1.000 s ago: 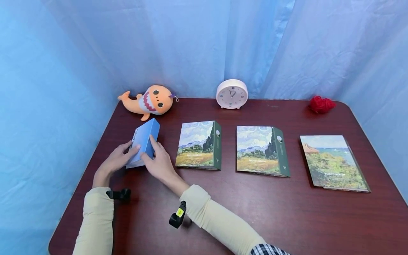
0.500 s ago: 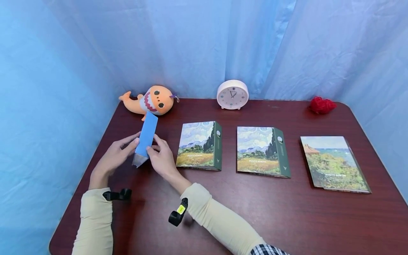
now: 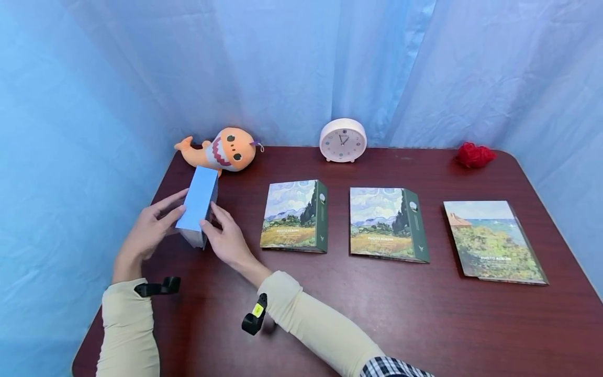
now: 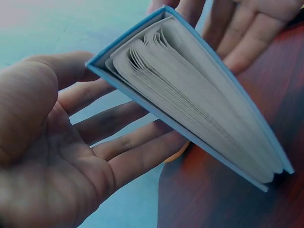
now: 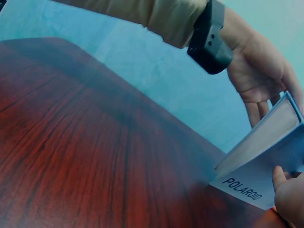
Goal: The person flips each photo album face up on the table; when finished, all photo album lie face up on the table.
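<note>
A thick blue photo album stands spine-up at the left of the table, its page block facing my left wrist camera. One cover reads POLAROID in the right wrist view. My left hand holds its left side, thumb at the spine edge and fingers spread along the cover. From the other side my right hand grips it with thumb and fingers. The lower edges of the covers are close over the tabletop.
Two green-spined photo albums and a seaside-picture album lie to the right. Behind the blue album is an orange shark plush. A white clock and a red fabric rose stand along the back edge.
The blue album has been turned from lying tilted, with its cover showing, to spine-up. Both hands then moved left with it.
</note>
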Available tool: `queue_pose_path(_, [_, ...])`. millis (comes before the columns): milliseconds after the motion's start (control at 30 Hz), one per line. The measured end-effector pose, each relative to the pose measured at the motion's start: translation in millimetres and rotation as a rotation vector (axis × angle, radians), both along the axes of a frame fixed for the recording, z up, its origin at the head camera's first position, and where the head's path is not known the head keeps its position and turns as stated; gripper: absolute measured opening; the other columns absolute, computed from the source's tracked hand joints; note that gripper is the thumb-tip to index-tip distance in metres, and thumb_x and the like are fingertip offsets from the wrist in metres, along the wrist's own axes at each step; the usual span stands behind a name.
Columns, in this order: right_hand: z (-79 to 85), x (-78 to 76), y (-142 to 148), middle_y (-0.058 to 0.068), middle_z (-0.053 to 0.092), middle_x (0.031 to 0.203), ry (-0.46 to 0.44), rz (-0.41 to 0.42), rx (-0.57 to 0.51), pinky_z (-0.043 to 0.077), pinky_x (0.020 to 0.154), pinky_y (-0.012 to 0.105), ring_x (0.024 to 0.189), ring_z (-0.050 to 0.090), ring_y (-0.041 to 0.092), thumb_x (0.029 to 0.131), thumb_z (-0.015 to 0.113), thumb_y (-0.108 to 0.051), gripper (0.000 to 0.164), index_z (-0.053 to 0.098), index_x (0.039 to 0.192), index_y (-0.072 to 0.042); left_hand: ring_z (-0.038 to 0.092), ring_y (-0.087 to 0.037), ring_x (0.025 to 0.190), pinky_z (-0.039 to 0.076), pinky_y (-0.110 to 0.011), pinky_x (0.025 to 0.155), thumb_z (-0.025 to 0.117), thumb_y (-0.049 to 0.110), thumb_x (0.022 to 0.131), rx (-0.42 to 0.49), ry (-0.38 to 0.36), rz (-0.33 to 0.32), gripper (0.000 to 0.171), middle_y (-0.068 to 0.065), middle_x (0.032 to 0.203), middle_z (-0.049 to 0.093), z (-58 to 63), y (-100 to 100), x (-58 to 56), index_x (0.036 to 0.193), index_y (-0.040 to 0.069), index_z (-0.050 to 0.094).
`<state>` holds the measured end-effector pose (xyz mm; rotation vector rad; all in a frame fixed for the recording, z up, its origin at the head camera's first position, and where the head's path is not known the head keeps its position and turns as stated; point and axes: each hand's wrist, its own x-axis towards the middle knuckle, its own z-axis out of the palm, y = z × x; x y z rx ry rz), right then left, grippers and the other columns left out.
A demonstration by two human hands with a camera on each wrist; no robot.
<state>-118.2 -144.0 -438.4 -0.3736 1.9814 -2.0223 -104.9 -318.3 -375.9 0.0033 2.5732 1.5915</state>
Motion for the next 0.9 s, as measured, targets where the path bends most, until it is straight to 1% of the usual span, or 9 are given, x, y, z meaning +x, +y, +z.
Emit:
queue_pose_path(133, [-4.8, 2.1, -6.4, -0.009, 0.032, 0.153, -0.009, 0.058, 0.036, 0.044, 0.098, 0.019, 0.132, 0.041, 0.006, 0.098, 0.049, -0.044, 0.058, 0.031, 0.150, -0.026, 0.058, 0.004, 0.096, 0.052, -0.015, 0.074, 0.044, 0.030, 0.102, -0.037, 0.009, 0.023, 0.053, -0.025, 0.144, 0.039, 0.8, -7.0, 2.4, 0.152, 0.017, 0.030])
queue_pose_path(233, [-9.7, 2.4, -10.5, -0.006, 0.029, 0.155, 0.038, 0.106, 0.101, 0.044, 0.099, 0.021, 0.133, 0.040, 0.007, 0.098, 0.047, -0.045, 0.059, 0.028, 0.151, -0.026, 0.059, -0.014, 0.107, 0.050, -0.013, 0.075, 0.040, 0.027, 0.103, -0.116, 0.024, 0.062, 0.051, -0.026, 0.145, 0.038, 0.9, -11.1, 4.0, 0.152, 0.017, 0.028])
queue_pose_path(333, [-15.6, 2.3, -14.3, -0.002, 0.024, 0.157, 0.116, 0.149, 0.219, 0.040, 0.106, 0.028, 0.139, 0.033, 0.011, 0.098, 0.046, -0.047, 0.062, 0.025, 0.152, -0.023, 0.053, -0.040, 0.118, 0.055, -0.034, 0.084, 0.039, 0.027, 0.103, -0.197, 0.027, 0.105, 0.053, -0.029, 0.146, 0.037, 0.6, -13.4, 4.8, 0.152, 0.014, 0.027])
queue_pose_path(400, [-18.4, 2.3, -17.2, 0.001, 0.021, 0.159, 0.161, 0.169, 0.291, 0.036, 0.110, 0.032, 0.143, 0.027, 0.014, 0.098, 0.045, -0.048, 0.066, 0.023, 0.153, -0.021, 0.049, -0.048, 0.121, 0.052, -0.049, 0.088, 0.041, 0.032, 0.102, -0.232, 0.015, 0.133, 0.057, -0.031, 0.145, 0.036, 0.2, -14.8, 4.7, 0.152, 0.011, 0.026])
queue_pose_path(467, [-20.0, 2.6, -20.4, 0.005, 0.019, 0.159, 0.201, 0.181, 0.362, 0.032, 0.113, 0.034, 0.145, 0.023, 0.017, 0.098, 0.045, -0.050, 0.069, 0.021, 0.153, -0.018, 0.048, -0.052, 0.120, 0.045, -0.061, 0.090, 0.044, 0.038, 0.100, -0.259, -0.008, 0.157, 0.064, -0.033, 0.144, 0.035, 0.1, -16.2, 4.2, 0.152, 0.007, 0.025])
queue_pose_path(600, [-20.6, 3.8, -26.7, 0.012, 0.017, 0.159, 0.290, 0.175, 0.490, 0.029, 0.114, 0.036, 0.146, 0.021, 0.024, 0.097, 0.047, -0.049, 0.070, 0.023, 0.153, -0.013, 0.047, -0.051, 0.120, 0.044, -0.062, 0.092, 0.051, 0.049, 0.095, -0.339, -0.056, 0.195, 0.079, -0.034, 0.145, 0.033, 1.5, -20.6, 2.9, 0.151, 0.000, 0.023])
queue_pose_path(700, [-20.8, 4.5, -29.8, 0.014, 0.017, 0.159, 0.332, 0.157, 0.571, 0.029, 0.114, 0.037, 0.146, 0.021, 0.027, 0.097, 0.048, -0.048, 0.071, 0.026, 0.152, -0.012, 0.045, -0.051, 0.121, 0.042, -0.062, 0.094, 0.053, 0.051, 0.093, -0.419, -0.076, 0.196, 0.084, -0.035, 0.145, 0.032, 1.6, -24.6, 1.9, 0.149, -0.005, 0.024])
queue_pose_path(767, [-21.1, 4.9, -31.5, 0.014, 0.015, 0.159, 0.331, 0.149, 0.598, 0.029, 0.114, 0.036, 0.146, 0.020, 0.027, 0.096, 0.050, -0.048, 0.072, 0.026, 0.152, -0.011, 0.044, -0.051, 0.122, 0.041, -0.062, 0.095, 0.053, 0.050, 0.093, -0.459, -0.088, 0.188, 0.085, -0.036, 0.144, 0.033, 0.6, -27.3, 1.3, 0.147, -0.009, 0.024])
queue_pose_path(900, [-22.2, 5.7, -32.9, 0.014, 0.011, 0.160, 0.307, 0.140, 0.648, 0.028, 0.115, 0.036, 0.147, 0.016, 0.027, 0.094, 0.052, -0.051, 0.077, 0.025, 0.152, -0.008, 0.042, -0.051, 0.123, 0.041, -0.061, 0.096, 0.052, 0.049, 0.095, -0.477, -0.138, 0.180, 0.083, -0.037, 0.144, 0.032, -2.7, -32.7, 0.8, 0.147, -0.009, 0.024])
